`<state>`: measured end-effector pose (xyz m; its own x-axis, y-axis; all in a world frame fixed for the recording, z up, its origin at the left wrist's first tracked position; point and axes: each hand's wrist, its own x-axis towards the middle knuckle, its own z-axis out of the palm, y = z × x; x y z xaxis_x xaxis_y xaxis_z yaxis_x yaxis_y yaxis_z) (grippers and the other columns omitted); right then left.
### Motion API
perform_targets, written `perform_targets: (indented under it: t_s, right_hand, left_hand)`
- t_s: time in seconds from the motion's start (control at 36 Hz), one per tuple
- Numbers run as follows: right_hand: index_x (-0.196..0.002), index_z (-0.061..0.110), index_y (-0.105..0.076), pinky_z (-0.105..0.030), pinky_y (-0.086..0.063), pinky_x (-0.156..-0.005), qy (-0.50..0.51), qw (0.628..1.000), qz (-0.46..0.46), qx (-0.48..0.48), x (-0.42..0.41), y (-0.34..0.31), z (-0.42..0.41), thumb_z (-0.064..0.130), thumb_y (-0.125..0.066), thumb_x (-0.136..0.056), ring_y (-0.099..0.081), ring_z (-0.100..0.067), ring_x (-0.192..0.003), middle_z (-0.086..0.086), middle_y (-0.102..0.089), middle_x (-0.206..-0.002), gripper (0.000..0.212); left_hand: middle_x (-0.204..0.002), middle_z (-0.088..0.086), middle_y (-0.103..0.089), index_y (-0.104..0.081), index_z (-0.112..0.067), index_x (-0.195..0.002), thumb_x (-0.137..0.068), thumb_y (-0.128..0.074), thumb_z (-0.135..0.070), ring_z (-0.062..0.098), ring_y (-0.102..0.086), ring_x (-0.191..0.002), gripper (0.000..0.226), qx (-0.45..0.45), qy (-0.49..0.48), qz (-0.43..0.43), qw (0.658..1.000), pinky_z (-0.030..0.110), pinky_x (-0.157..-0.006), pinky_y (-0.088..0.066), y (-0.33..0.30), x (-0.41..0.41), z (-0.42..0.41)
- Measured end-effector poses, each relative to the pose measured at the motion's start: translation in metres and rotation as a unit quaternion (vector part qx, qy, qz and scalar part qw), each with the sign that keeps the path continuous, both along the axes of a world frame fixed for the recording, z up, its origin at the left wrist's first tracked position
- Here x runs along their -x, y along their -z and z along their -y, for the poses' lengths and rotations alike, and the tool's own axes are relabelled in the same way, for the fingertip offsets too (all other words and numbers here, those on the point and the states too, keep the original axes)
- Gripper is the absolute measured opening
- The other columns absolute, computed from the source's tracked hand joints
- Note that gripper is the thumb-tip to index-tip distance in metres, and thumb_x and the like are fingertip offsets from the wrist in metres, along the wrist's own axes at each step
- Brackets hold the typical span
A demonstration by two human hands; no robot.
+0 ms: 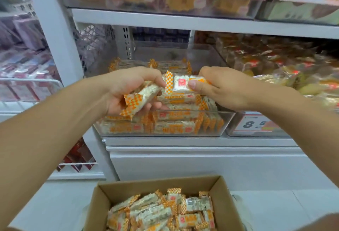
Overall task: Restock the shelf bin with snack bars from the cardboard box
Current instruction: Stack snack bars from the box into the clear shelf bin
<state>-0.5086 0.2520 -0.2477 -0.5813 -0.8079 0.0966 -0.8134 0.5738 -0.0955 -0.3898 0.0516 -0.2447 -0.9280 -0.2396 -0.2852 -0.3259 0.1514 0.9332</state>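
Observation:
A clear plastic shelf bin on the middle shelf holds several snack bars in orange-and-white checked wrappers. My left hand grips a small bunch of snack bars just above the bin's front left. To its right, over the bin, my right hand pinches one snack bar between thumb and fingers. At the bottom of the view the open cardboard box stands on the floor, with several more of the same bars inside.
A white shelf edge runs under the bin. Right of it stands another clear bin with a price label and golden wrapped snacks. An upper shelf with price tags hangs overhead. A wire rack of reddish packets is at left.

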Motion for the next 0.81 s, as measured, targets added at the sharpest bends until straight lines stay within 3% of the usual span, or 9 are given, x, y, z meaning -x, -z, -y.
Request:
perform_targets:
  t_s: [0.08, 0.19, 0.31, 0.36, 0.44, 0.56, 0.61, 0.72, 0.81]
  right_hand:
    - [-0.088, 0.017, -0.052, -0.04, -0.041, -0.076, -0.03, 0.999, 0.032, -0.005, -0.001, -0.001, -0.004, 0.069, -0.032, -0.089, -0.05, -0.02, -0.08, -0.004, -0.05, -0.087, 0.055]
    - [-0.101, 0.031, -0.055, -0.031, -0.033, -0.074, -0.045, 0.998, 0.029, -0.039, -0.001, 0.007, -0.013, 0.043, -0.057, -0.098, -0.052, -0.016, -0.088, 0.006, -0.048, -0.094, 0.013]
    - [-0.105, 0.031, -0.071, -0.023, -0.043, -0.068, -0.036, 0.994, 0.058, 0.087, -0.006, 0.02, -0.012, 0.036, -0.077, -0.086, -0.058, -0.007, -0.077, 0.01, -0.064, -0.085, 0.02]
    - [-0.098, 0.026, -0.079, -0.018, -0.049, -0.069, -0.02, 0.985, 0.086, 0.147, -0.008, 0.027, -0.008, 0.033, -0.082, -0.082, -0.063, -0.006, -0.077, 0.009, -0.071, -0.083, 0.018]
    - [-0.096, 0.02, -0.081, -0.031, -0.053, -0.087, -0.027, 0.972, 0.126, 0.194, -0.013, 0.037, 0.001, 0.025, -0.077, -0.087, -0.063, -0.008, -0.089, 0.009, -0.069, -0.091, 0.011]
    - [-0.111, 0.02, -0.077, -0.029, -0.039, -0.108, -0.026, 0.983, 0.126, 0.129, -0.023, 0.038, 0.008, 0.021, -0.062, -0.099, -0.049, -0.008, -0.121, 0.006, -0.054, -0.121, 0.019]
    - [-0.118, 0.026, -0.075, -0.034, -0.033, -0.115, -0.025, 0.986, 0.132, 0.098, -0.027, 0.035, 0.006, 0.025, -0.058, -0.101, -0.041, -0.012, -0.13, 0.005, -0.047, -0.134, 0.024]
    - [-0.133, 0.045, -0.06, -0.04, -0.029, -0.114, 0.015, 0.997, 0.081, 0.012, -0.032, 0.03, -0.005, 0.042, -0.051, -0.102, -0.033, -0.023, -0.13, 0.004, -0.04, -0.136, 0.033]
    - [-0.141, 0.031, -0.053, -0.041, -0.044, -0.103, 0.081, 0.996, 0.038, 0.016, -0.038, 0.028, -0.007, 0.047, -0.052, -0.1, -0.051, -0.029, -0.122, -0.005, -0.051, -0.129, 0.043]
  left_hand:
    - [-0.122, 0.028, -0.065, -0.065, -0.015, -0.078, -0.086, -0.059, -0.021, 0.023, -0.062, -0.073, 0.011, -0.007, 0.011, -0.003, 1.0, 0.022, -0.048, -0.052, 0.005, 0.0, 0.004]
    - [-0.122, 0.032, -0.064, -0.063, -0.01, -0.087, -0.088, -0.059, -0.02, 0.021, -0.065, -0.065, 0.011, -0.061, 0.002, 0.003, 0.998, 0.021, -0.042, -0.051, 0.006, -0.006, 0.002]
    - [-0.107, 0.032, -0.071, -0.059, -0.004, -0.105, -0.061, -0.07, -0.022, 0.022, -0.073, -0.058, 0.049, -0.156, -0.018, 0.049, 0.986, 0.018, -0.039, -0.05, 0.005, -0.017, -0.001]
    - [-0.106, 0.031, -0.071, -0.06, -0.003, -0.105, -0.068, -0.07, -0.019, 0.023, -0.073, -0.059, 0.042, -0.15, -0.032, 0.05, 0.987, 0.019, -0.039, -0.05, 0.004, -0.019, -0.005]
    - [-0.095, 0.024, -0.074, -0.06, -0.003, -0.108, -0.084, -0.067, -0.019, 0.023, -0.072, -0.059, 0.029, -0.133, -0.058, 0.04, 0.989, 0.02, -0.038, -0.05, 0.006, -0.02, -0.007]
    - [-0.094, 0.022, -0.074, -0.059, -0.01, -0.111, -0.087, -0.065, -0.018, 0.02, -0.07, -0.059, 0.025, -0.058, -0.057, 0.021, 0.996, 0.022, -0.045, -0.052, 0.009, -0.021, -0.014]
    - [-0.091, 0.018, -0.074, -0.061, -0.011, -0.111, -0.083, -0.069, -0.024, 0.02, -0.07, -0.064, 0.032, -0.004, -0.057, 0.014, 0.998, 0.027, -0.058, -0.053, 0.013, -0.02, -0.015]
    - [-0.116, 0.011, -0.066, -0.059, -0.013, -0.129, -0.066, -0.079, -0.043, 0.027, -0.063, -0.099, 0.073, 0.174, -0.11, 0.003, 0.979, 0.033, -0.075, -0.044, 0.018, -0.02, -0.013]
    - [-0.127, 0.005, -0.058, -0.05, -0.015, -0.139, -0.076, -0.078, -0.039, 0.022, -0.057, -0.102, 0.072, 0.197, -0.137, -0.027, 0.971, 0.035, -0.079, -0.04, 0.016, -0.018, -0.013]
